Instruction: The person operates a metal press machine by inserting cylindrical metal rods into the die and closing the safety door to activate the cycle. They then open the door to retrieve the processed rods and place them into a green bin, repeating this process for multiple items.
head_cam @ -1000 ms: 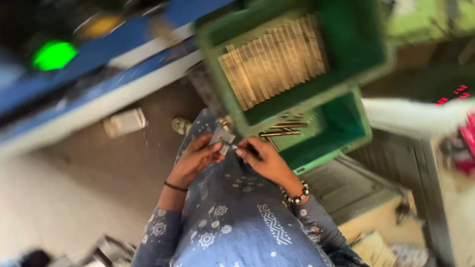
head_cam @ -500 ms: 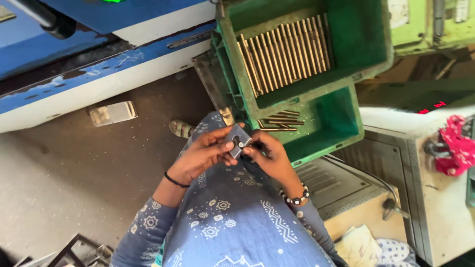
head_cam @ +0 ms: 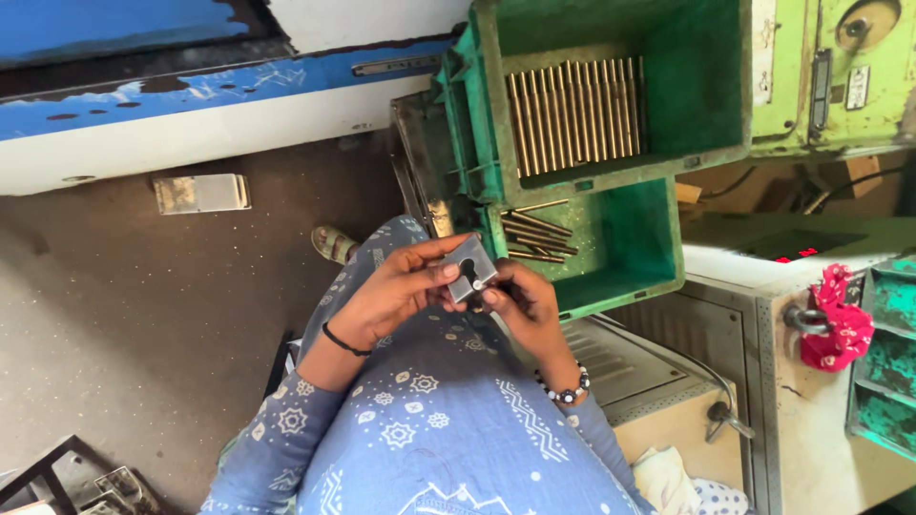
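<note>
**Small metal plate held steady over the lap**

Head camera: the view has swung and settled since a second ago, while both hands keep the same grip. The left hand [head_cam: 396, 286] and right hand [head_cam: 520, 303] close their fingers on a grey metal plate [head_cam: 470, 269] with a keyhole-shaped slot, held above the blue patterned lap. At 1 o'clock, two stacked green crates [head_cam: 611, 162] hold brass rods [head_cam: 572, 114]. At 3 o'clock a red cloth [head_cam: 835, 319] hangs on a machine. Nothing blocks the hands.
</note>
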